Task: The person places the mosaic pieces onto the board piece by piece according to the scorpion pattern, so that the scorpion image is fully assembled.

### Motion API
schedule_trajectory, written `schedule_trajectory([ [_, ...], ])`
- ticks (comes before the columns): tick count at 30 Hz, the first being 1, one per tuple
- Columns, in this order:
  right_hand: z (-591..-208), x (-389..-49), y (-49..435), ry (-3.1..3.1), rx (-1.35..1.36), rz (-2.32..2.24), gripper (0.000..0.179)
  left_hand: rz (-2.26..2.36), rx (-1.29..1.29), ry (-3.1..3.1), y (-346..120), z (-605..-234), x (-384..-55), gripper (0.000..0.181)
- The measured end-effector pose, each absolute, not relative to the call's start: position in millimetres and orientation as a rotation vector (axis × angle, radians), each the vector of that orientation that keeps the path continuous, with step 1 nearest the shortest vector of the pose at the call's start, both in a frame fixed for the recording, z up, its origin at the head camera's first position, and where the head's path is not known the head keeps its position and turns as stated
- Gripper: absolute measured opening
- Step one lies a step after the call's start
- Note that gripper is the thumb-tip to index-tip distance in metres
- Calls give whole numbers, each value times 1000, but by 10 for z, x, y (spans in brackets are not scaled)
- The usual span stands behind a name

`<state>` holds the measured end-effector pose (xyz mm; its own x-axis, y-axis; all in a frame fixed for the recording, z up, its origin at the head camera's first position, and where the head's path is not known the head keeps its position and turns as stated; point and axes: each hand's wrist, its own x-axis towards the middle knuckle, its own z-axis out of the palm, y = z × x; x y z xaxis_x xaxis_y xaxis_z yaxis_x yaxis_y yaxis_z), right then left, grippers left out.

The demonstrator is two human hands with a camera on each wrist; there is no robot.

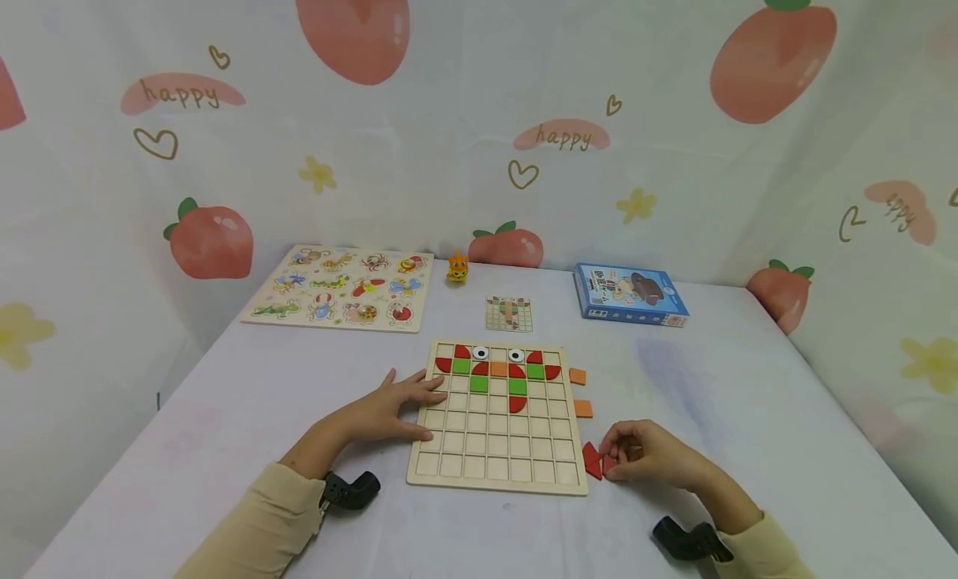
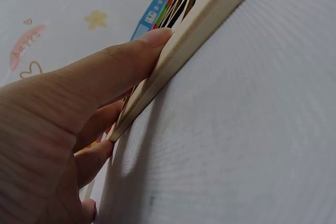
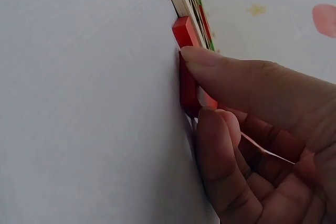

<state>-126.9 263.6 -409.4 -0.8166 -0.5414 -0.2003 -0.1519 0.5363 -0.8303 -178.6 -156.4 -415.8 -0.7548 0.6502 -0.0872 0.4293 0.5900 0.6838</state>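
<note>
A wooden grid board [image 1: 476, 446] lies flat on the table, its upper rows filled with red, green and orange pieces and two eye pieces. My left hand [image 1: 385, 408] rests at the board's left edge with fingers spread; in the left wrist view the thumb [image 2: 121, 64] touches the rim. Beside the lower right corner, my right hand [image 1: 651, 456] pinches a red piece [image 3: 188, 87] between thumb and fingertips, low at the table. Another red piece [image 1: 592, 460] lies next to it, close to the board. Fingers partly cover the pinched piece, so its full outline is hidden.
Two orange squares [image 1: 583, 408] lie along the board's right side. Behind the board are a small pattern card [image 1: 509, 314], an insect puzzle board [image 1: 337, 288], a little orange-yellow figure [image 1: 457, 269] and a blue box [image 1: 631, 294]. A printed cloth hangs at the back.
</note>
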Motion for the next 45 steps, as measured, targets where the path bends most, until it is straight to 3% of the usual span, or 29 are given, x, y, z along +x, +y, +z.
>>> schedule_trajectory([
  [10, -3993, -1320, 2601, 2349, -532, -1123, 26, 950, 862, 2494, -1562, -4153, -1782, 65],
  [19, -3885, -1402, 2516, 2300, -675, -1123, 22, 939, 870, 2499, -1562, -4157, -1791, 65],
  [45, -3785, -1861, 1715, 2276, -757, -1192, 16, 954, 876, 2496, -1563, -4156, -1787, 65],
])
